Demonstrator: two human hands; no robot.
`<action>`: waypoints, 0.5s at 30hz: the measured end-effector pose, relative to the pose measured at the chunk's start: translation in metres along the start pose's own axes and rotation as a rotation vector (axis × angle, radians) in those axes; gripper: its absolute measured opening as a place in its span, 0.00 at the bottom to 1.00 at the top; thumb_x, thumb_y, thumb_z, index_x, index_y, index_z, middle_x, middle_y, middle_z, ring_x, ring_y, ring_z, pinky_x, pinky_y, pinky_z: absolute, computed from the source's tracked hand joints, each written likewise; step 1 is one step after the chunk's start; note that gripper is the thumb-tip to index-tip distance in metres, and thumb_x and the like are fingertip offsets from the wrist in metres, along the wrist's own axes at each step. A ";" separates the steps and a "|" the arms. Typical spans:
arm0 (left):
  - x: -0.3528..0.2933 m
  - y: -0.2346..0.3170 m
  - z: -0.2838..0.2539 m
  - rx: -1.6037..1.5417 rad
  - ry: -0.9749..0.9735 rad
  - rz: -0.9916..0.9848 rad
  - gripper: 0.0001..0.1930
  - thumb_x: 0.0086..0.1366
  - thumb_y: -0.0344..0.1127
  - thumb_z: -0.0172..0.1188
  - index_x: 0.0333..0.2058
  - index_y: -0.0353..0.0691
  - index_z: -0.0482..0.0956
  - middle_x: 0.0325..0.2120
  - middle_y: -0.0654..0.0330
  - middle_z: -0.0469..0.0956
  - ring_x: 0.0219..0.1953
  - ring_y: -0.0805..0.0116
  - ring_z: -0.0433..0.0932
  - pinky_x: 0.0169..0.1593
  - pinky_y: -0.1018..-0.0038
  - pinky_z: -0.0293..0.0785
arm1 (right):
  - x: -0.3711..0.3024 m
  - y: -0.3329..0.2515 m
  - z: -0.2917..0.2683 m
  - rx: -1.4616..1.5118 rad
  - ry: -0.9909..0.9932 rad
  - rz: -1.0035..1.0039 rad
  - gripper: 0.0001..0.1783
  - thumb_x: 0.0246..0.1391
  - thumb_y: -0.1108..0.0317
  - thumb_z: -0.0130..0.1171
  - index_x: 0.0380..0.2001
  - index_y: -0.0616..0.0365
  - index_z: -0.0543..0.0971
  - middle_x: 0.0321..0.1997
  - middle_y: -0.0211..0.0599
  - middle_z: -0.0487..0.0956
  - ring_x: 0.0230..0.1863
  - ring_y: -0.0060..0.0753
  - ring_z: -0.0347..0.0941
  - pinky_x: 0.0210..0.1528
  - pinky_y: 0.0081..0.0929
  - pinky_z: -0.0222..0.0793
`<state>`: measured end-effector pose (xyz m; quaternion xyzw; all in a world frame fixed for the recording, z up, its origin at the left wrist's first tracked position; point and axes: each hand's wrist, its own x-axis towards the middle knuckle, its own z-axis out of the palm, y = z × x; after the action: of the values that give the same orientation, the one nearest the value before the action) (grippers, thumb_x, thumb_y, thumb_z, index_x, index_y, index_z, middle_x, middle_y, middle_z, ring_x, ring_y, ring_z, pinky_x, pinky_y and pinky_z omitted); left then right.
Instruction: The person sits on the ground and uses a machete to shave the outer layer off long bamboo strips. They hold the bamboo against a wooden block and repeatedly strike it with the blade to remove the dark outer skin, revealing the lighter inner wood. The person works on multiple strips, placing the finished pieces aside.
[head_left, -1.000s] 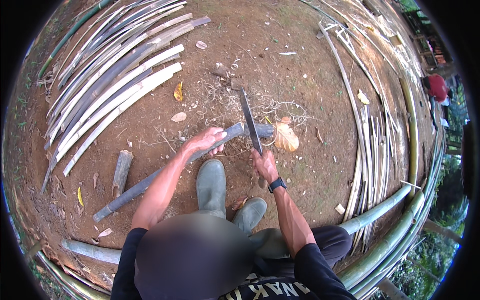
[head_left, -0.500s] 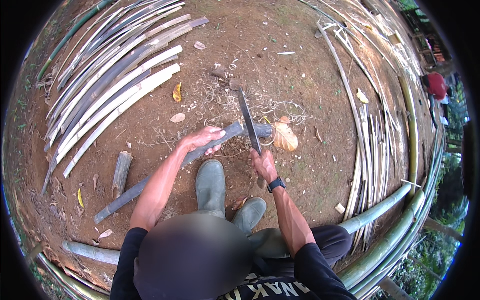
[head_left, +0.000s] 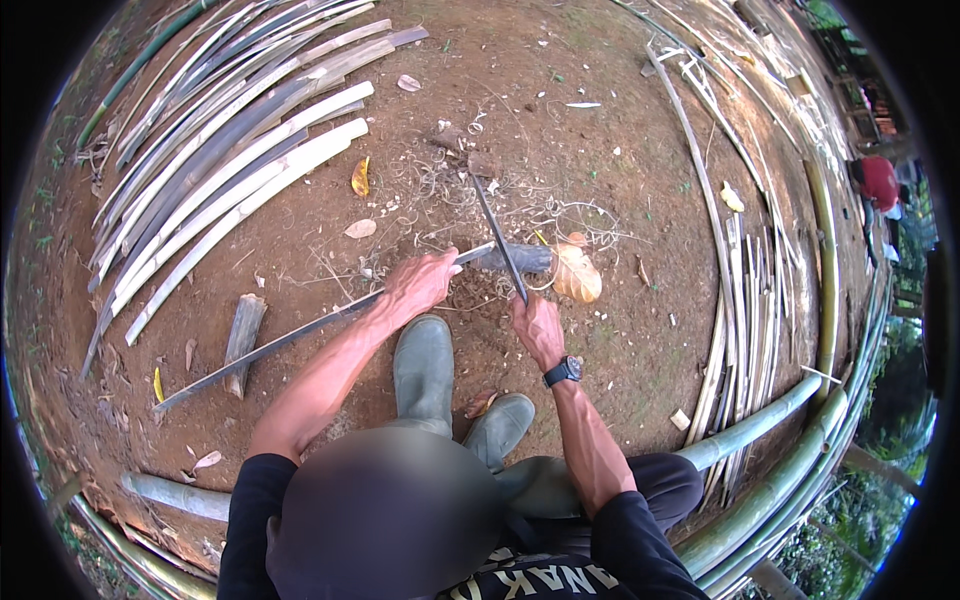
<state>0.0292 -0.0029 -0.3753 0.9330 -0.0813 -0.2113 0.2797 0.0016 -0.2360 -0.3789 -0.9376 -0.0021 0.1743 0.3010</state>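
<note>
My left hand [head_left: 424,281] is closed around a long dark bamboo strip [head_left: 275,345] near its far end. The strip now shows its narrow edge and slants down to the lower left. My right hand [head_left: 537,327] grips a machete, its handle mostly hidden by the fingers. The long machete blade [head_left: 495,226] points away from me and passes beside the strip's far end; whether they touch I cannot tell. Under them a short dark bamboo piece [head_left: 527,259] lies on the ground, next to a large dry leaf [head_left: 576,274].
Many split bamboo strips [head_left: 240,185] lie side by side at the left. Thinner strips [head_left: 745,330] are heaped at the right, beside thick green bamboo poles [head_left: 770,500]. A short bamboo stub [head_left: 245,335] lies left of my boots [head_left: 424,370]. Curly shavings are scattered ahead.
The strip has been rolled from its flat face onto its edge, and its lower end has shifted up and left. The machete stays upright beside it, its blade seen more edge-on.
</note>
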 end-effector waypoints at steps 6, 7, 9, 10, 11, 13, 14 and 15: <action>-0.006 -0.009 0.013 0.048 0.181 0.112 0.11 0.67 0.41 0.49 0.36 0.38 0.68 0.15 0.50 0.71 0.17 0.50 0.72 0.21 0.57 0.66 | -0.003 -0.028 -0.019 -0.051 0.043 -0.060 0.17 0.57 0.60 0.49 0.26 0.65 0.75 0.21 0.61 0.74 0.26 0.63 0.73 0.29 0.52 0.68; -0.005 -0.008 0.012 0.049 0.145 0.091 0.11 0.67 0.41 0.49 0.36 0.38 0.68 0.15 0.50 0.72 0.17 0.50 0.73 0.21 0.57 0.66 | -0.003 -0.029 -0.020 -0.052 0.052 -0.070 0.17 0.57 0.60 0.49 0.26 0.65 0.74 0.21 0.60 0.74 0.26 0.62 0.73 0.29 0.51 0.68; -0.004 -0.004 0.009 0.052 0.075 0.049 0.11 0.68 0.41 0.49 0.35 0.39 0.68 0.15 0.50 0.72 0.17 0.50 0.73 0.20 0.58 0.66 | -0.002 -0.029 -0.020 -0.071 0.057 -0.079 0.17 0.57 0.60 0.49 0.25 0.64 0.74 0.20 0.59 0.74 0.25 0.61 0.74 0.28 0.50 0.69; -0.004 -0.002 0.007 0.053 0.077 0.055 0.11 0.68 0.42 0.48 0.35 0.39 0.68 0.15 0.50 0.72 0.17 0.50 0.74 0.20 0.58 0.67 | -0.001 -0.029 -0.020 -0.081 0.060 -0.085 0.17 0.57 0.60 0.49 0.24 0.64 0.73 0.19 0.59 0.74 0.24 0.61 0.74 0.28 0.50 0.69; -0.004 0.000 0.005 0.054 0.079 0.061 0.11 0.68 0.42 0.48 0.35 0.39 0.68 0.15 0.50 0.73 0.18 0.49 0.74 0.20 0.57 0.67 | -0.001 -0.029 -0.021 -0.083 0.067 -0.093 0.17 0.57 0.60 0.50 0.24 0.64 0.73 0.19 0.59 0.74 0.24 0.61 0.74 0.28 0.50 0.69; -0.006 -0.001 0.006 0.057 0.098 0.056 0.11 0.68 0.42 0.48 0.35 0.39 0.68 0.15 0.50 0.73 0.17 0.50 0.74 0.20 0.57 0.67 | -0.002 -0.033 -0.020 -0.085 0.073 -0.118 0.16 0.57 0.60 0.50 0.23 0.63 0.73 0.19 0.59 0.74 0.23 0.60 0.74 0.28 0.50 0.69; -0.006 -0.001 0.007 0.060 0.113 0.051 0.12 0.68 0.42 0.47 0.35 0.39 0.68 0.14 0.50 0.73 0.17 0.51 0.74 0.20 0.58 0.67 | -0.002 -0.032 -0.019 -0.086 0.068 -0.125 0.16 0.57 0.60 0.50 0.24 0.63 0.73 0.18 0.59 0.74 0.23 0.60 0.74 0.27 0.49 0.69; -0.005 -0.001 0.008 0.061 0.128 0.051 0.12 0.68 0.43 0.47 0.35 0.39 0.68 0.14 0.50 0.72 0.16 0.51 0.74 0.19 0.58 0.67 | -0.002 -0.029 -0.019 -0.090 0.066 -0.130 0.16 0.57 0.60 0.50 0.24 0.63 0.73 0.18 0.58 0.74 0.23 0.59 0.74 0.27 0.49 0.69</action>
<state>0.0209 -0.0048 -0.3803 0.9504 -0.0934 -0.1413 0.2609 0.0091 -0.2227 -0.3475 -0.9532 -0.0606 0.1231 0.2693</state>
